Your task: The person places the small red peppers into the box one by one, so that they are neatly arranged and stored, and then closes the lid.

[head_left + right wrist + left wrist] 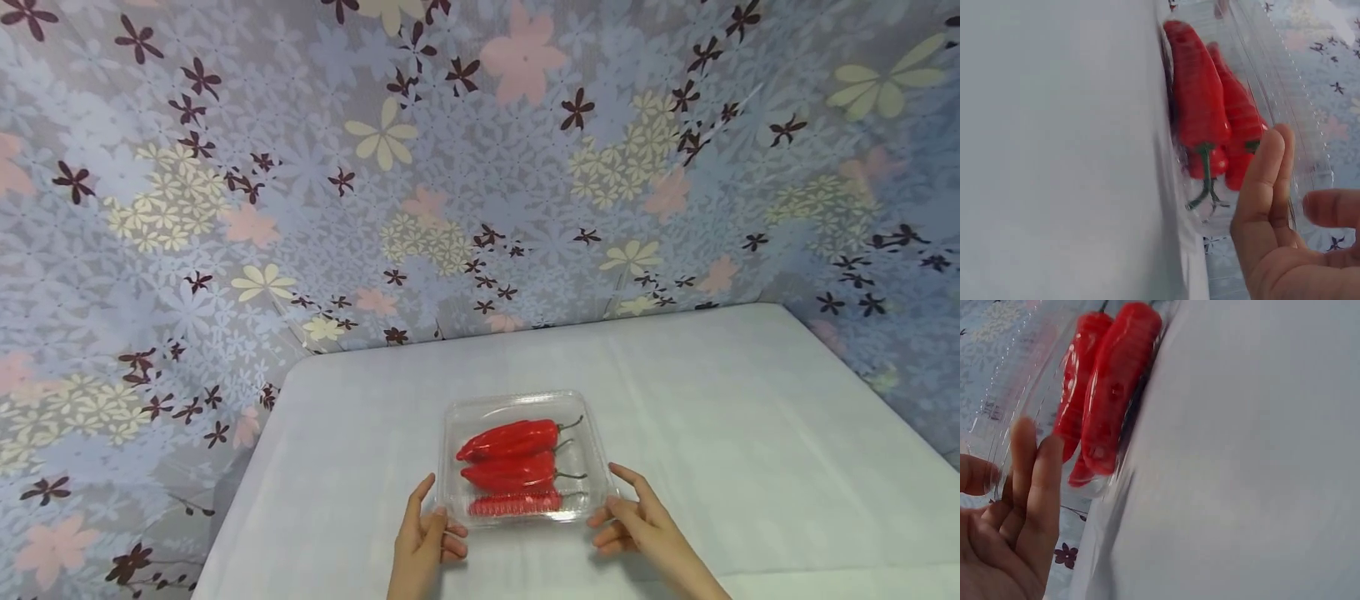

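Note:
A clear plastic box [461, 404] with a lid stands on the white-covered table, near its front part. Several red peppers [517, 473] with thin green stems lie side by side inside it, stems toward the right. My left hand [422, 542] holds the box at its near left corner, thumb on the rim and fingers along the side. At the near right corner my right hand [645, 527] grips the box in a similar way. Both wrist views show the peppers [1113, 387] through the clear wall, with the stems [1205, 175] in the right wrist view.
A white cloth [735, 433] covers the table around the box. Behind and beside the table hangs a blue-grey floral backdrop [480, 192], which meets the table's far edge.

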`<action>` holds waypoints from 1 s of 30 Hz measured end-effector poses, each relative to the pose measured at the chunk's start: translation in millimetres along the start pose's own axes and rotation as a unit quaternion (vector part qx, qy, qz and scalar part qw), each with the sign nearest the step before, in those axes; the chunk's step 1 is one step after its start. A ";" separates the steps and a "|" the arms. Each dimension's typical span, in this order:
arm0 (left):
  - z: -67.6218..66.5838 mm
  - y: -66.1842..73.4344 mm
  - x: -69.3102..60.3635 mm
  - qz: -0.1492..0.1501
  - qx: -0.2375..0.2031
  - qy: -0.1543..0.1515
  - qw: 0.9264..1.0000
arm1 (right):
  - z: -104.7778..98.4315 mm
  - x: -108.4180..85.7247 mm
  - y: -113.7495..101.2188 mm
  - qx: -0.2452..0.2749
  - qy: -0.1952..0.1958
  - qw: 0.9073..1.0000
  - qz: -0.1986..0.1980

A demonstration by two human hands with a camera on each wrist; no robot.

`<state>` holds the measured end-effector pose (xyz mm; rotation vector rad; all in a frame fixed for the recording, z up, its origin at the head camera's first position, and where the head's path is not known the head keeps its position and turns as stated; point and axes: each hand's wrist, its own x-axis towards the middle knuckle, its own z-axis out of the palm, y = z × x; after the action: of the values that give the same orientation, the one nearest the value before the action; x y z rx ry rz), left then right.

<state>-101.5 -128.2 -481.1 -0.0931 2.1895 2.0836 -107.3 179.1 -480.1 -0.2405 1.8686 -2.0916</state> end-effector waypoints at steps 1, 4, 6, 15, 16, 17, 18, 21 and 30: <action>1.1 -1.1 -0.7 -0.002 -0.015 -0.005 1.000 | 2.0 -0.3 1.8 0.009 0.002 1.000 -0.005; 4.9 -4.3 -3.0 -0.008 -0.048 -0.009 0.999 | 6.4 -1.6 6.3 0.025 0.011 1.000 -0.014; 7.2 -5.8 -4.0 -0.003 -0.058 0.005 0.998 | 8.7 -1.9 8.3 0.032 0.020 0.999 -0.016; 11.6 -8.2 -8.4 0.035 -0.072 0.041 0.996 | 11.3 -2.6 14.4 0.076 0.012 0.996 -0.047; 11.4 -8.0 -8.2 0.030 -0.072 0.040 0.996 | 11.1 -2.0 14.3 0.078 0.013 0.996 -0.047; 11.1 -7.8 -7.5 0.027 -0.070 0.039 0.996 | 10.9 -1.2 13.8 0.077 0.015 0.996 -0.044; 10.8 -7.4 -6.3 0.021 -0.068 0.039 0.997 | 10.4 0.2 13.0 0.075 0.018 0.996 -0.039; 8.7 -6.3 -0.1 0.010 -0.058 0.036 0.998 | 8.0 6.8 9.1 0.067 0.025 0.997 -0.016; -33.4 10.6 23.0 0.002 0.049 0.049 0.998 | -25.1 17.6 -15.5 -0.136 0.152 0.976 0.070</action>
<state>-127.0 -160.2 -472.0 -0.1865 2.3448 2.0105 -134.2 197.7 -469.6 0.1574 2.2773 -1.8584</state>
